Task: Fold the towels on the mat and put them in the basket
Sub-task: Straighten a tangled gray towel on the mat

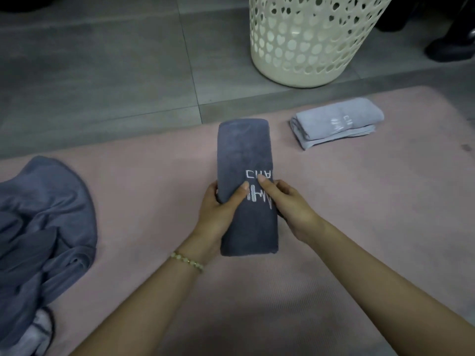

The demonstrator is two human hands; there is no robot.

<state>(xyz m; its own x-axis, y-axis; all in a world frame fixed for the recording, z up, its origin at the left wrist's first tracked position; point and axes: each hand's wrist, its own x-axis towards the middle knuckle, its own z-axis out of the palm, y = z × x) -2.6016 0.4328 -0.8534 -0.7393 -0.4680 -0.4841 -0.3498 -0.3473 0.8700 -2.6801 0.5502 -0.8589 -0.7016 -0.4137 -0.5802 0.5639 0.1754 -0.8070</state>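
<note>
A dark grey towel (244, 155), folded into a long narrow strip with white lettering, lies lengthwise at the middle of the pink mat (359, 214). My left hand (218, 209) grips its left edge with the thumb on top. My right hand (290, 206) holds its right edge, thumb pressed by the lettering. A light grey towel (334, 122) sits folded on the mat's far right. A heap of unfolded dark grey towels (43, 227) lies at the left. The cream perforated basket (308, 47) stands on the floor beyond the mat.
Grey floor tiles (102, 73) stretch beyond the mat's far edge. Dark shoes (452, 47) stand at the top right beside the basket. A pale cloth (38, 335) peeks from under the heap at the lower left.
</note>
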